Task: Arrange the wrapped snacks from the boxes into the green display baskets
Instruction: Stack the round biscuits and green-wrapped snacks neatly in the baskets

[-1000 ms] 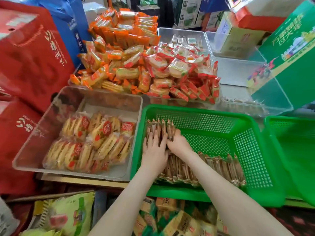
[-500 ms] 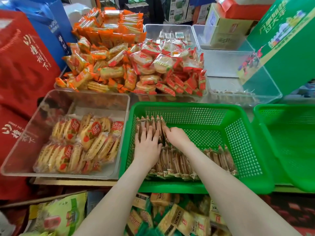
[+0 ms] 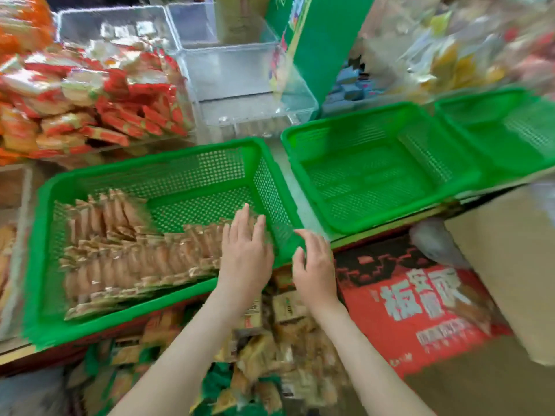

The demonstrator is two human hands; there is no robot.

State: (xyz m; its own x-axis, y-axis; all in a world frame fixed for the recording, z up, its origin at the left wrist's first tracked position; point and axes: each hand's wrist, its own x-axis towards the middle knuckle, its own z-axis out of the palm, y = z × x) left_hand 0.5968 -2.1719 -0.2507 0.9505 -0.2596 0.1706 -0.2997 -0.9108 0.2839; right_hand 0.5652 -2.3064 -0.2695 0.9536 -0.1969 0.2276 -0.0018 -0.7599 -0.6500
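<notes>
L hand flat, fingers straight, on R end of wrapped snacks rowed in green basket; R hand loose, holding nothing, at basket's near-R corner.

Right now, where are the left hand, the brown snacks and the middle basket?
left hand [image 3: 244, 253]: head view, back of hand.
brown snacks [image 3: 135, 259]: head view, front row.
middle basket [image 3: 369, 181]: head view, bare floor.

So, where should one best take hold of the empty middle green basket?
On the middle green basket, likely the thick rim of the near edge, from the front, fingers hooked over it: the mesh walls slope outward, no handles show, and that edge lies nearest the right hand.
</notes>
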